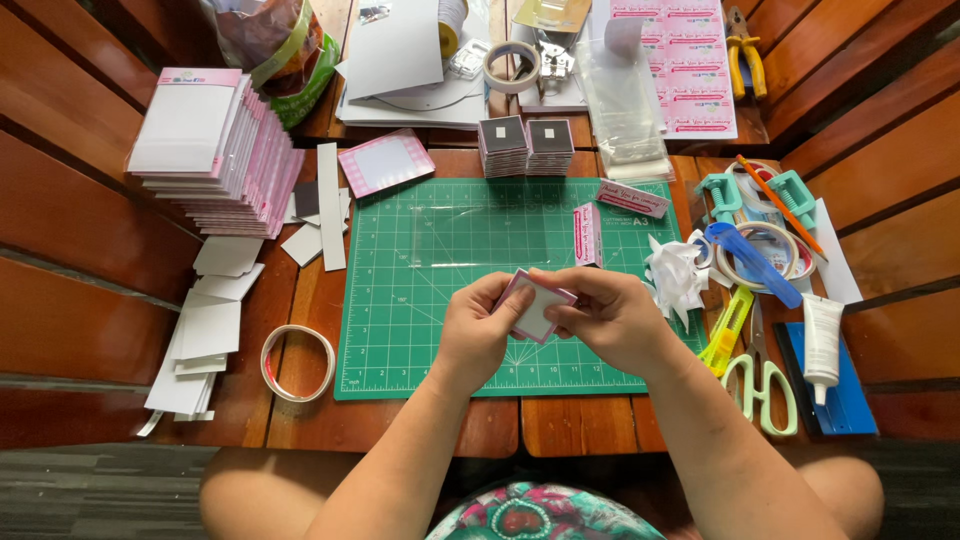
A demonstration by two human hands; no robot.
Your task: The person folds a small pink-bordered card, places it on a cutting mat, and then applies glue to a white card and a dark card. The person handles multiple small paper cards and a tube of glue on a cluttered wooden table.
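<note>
Left hand [473,335]: grip pinching the left edge of a small pink-rimmed card [537,307], fingers curled round it.
Right hand [607,315]: grip pinching the card's right side, thumb on its white face, fingers over the top edge.
Card: held up between both hands, tilted, just above the green cutting mat [420,290], near the mat's middle.
Table [560,425]: wooden slats, mat lies on it.
Left of mat: tape roll [297,362] flat on the wood; loose white card blanks [205,330]; tall stack of pink-edged packs [215,150] further back.
Right of mat: crumpled white paper scraps [675,275], mint-handled scissors [762,385], white glue tube [822,345], all apart from the hands.
Back edge: two small stacks of dark squares [527,145].
</note>
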